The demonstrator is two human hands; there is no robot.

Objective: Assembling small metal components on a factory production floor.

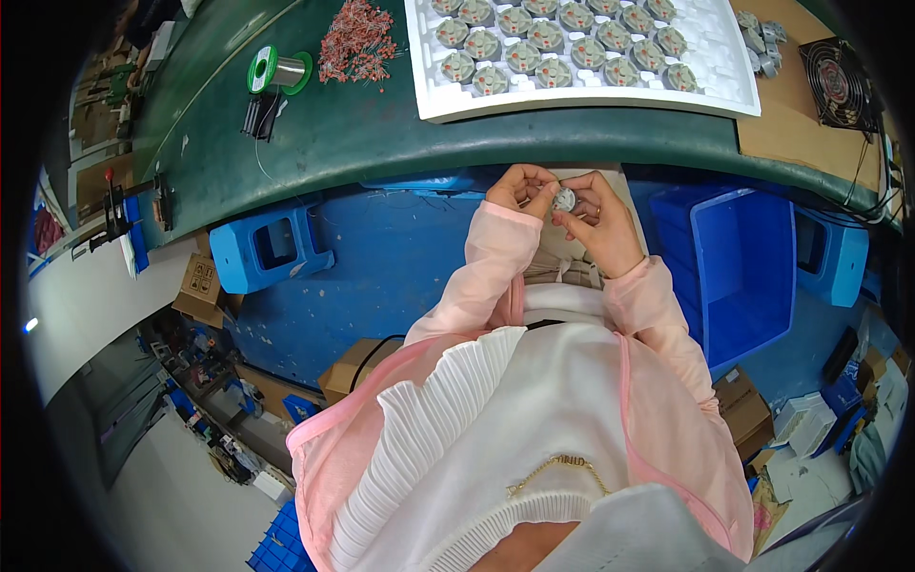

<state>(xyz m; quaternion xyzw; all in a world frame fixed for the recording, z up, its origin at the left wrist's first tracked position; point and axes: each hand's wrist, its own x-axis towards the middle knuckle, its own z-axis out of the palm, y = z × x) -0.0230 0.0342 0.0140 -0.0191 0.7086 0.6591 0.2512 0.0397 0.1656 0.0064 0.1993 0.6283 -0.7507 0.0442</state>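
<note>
Just off the front edge of the bench, my two hands meet around a small round grey metal part (564,200) that looks like a little motor. My left hand (522,188) is closed, its thumb and fingertips pinched against the part's left edge. From the other side, the thumb and bent fingers of my right hand (606,225) close round the same part. Whether a tiny piece also sits between the left fingertips is hidden. Ahead of the hands, a white foam tray (591,102) holds rows of similar round grey parts with reddish-orange spots.
On the green bench (381,143) lie a pile of small red components with leads (357,43) and a solder wire spool (278,71). Loose grey parts (760,43) and a black fan (839,84) sit at right. Blue bin (748,267) and blue stools (267,250) stand below.
</note>
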